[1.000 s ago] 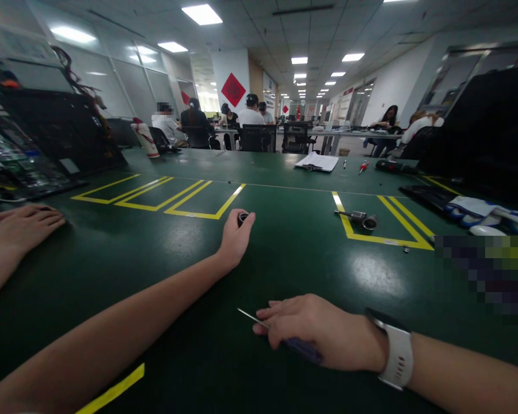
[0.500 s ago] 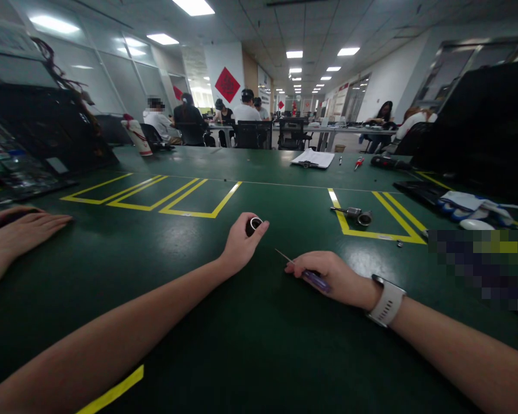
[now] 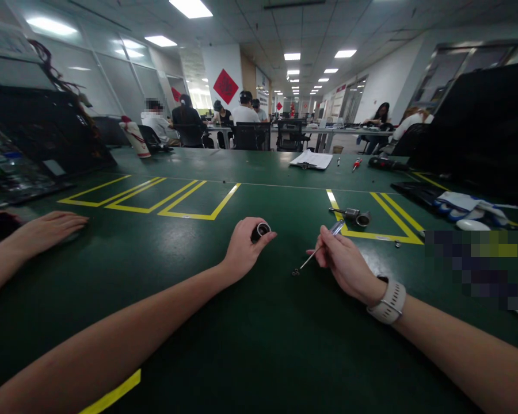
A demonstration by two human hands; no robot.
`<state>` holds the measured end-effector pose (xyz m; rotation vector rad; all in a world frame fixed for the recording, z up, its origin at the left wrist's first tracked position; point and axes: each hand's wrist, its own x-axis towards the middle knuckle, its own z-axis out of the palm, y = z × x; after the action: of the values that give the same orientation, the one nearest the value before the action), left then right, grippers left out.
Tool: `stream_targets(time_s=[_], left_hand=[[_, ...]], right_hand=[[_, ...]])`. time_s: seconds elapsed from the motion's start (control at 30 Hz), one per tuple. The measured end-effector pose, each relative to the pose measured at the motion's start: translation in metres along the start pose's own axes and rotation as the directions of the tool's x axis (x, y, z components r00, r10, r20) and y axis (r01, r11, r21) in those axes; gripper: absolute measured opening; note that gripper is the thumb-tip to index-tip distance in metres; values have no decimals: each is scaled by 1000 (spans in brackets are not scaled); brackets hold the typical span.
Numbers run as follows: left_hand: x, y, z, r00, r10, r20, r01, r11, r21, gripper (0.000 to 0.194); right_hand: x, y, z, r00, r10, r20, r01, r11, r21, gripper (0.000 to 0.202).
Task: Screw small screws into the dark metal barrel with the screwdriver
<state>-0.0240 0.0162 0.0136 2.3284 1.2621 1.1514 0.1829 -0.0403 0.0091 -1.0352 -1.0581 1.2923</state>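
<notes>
My left hand point(image 3: 242, 247) is closed around a short black cylinder point(image 3: 261, 231) with a bright ring at its open end, which faces me. My right hand point(image 3: 347, 261) grips a screwdriver point(image 3: 337, 227) by its translucent handle. The thin shaft slants down to the left, and its tip is beside some tiny dark metal pieces point(image 3: 295, 272) on the green table point(image 3: 242, 345). Whether the tip touches them I cannot tell. Beyond my right hand lies a metal part with a round cup-like end point(image 3: 362, 219), near the yellow tape.
Another person's hand point(image 3: 52, 233) rests on the table at the left. Yellow tape outlines point(image 3: 190, 216) mark the surface. A clipboard with papers point(image 3: 311, 159), a red tool point(image 3: 357, 164) and white-and-blue gloves point(image 3: 470, 204) lie farther back. A small part point(image 3: 397, 244) sits at the right.
My right hand has turned the screwdriver, so its handle points up and its tip down; small metal pieces now show by the tip. My left hand has shifted slightly right with the cylinder.
</notes>
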Motion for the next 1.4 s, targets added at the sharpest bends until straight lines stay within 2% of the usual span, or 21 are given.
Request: stream_targets(time_s=[0.17, 0.37, 0.53, 0.73, 0.87, 0.97, 1.03, 1.13, 1.23, 1.3, 1.4], left_hand=[[-2, -2, 2, 1000, -15, -25, 15, 1000, -7, 28], [-5, -2, 6, 993, -113, 35, 118, 968, -221, 27], [-8, 6, 13, 955, -265, 136, 296, 797, -526, 32], [-11, 16, 13, 879, -404, 253, 464, 604, -648, 28], [-12, 15, 15, 850, -440, 288, 500, 505, -704, 31], [-13, 12, 17, 853, -426, 300, 498, 497, -711, 31], [-13, 12, 17, 853, -428, 298, 498, 499, -709, 30], [-13, 14, 18, 848, -436, 300, 503, 485, -716, 31], [-14, 15, 18, 847, -437, 302, 500, 466, -729, 30], [-14, 14, 18, 848, -433, 305, 499, 461, -734, 29], [-15, 11, 18, 854, -418, 310, 495, 472, -729, 29]], right_hand=[[-1, 2, 2, 1000, -20, 9, 21, 998, -58, 34], [-4, 3, 1, 996, -74, 58, 86, 966, -243, 36], [-10, 1, 2, 992, -124, 16, 119, 907, -405, 36], [-11, -1, 5, 990, -96, -104, 51, 926, -373, 35], [-17, -6, 6, 979, -202, -3, 166, 814, -556, 32], [-25, -10, 10, 953, -290, 82, 268, 690, -673, 32], [-28, -8, 11, 942, -322, 93, 294, 664, -687, 33], [-25, -1, 10, 958, -287, -10, 225, 771, -596, 32], [-20, 5, 7, 971, -210, -112, 148, 902, -407, 33], [-19, 7, 6, 973, -187, -135, 142, 948, -286, 33], [-21, 6, 7, 968, -223, -117, 202, 965, -169, 31]])
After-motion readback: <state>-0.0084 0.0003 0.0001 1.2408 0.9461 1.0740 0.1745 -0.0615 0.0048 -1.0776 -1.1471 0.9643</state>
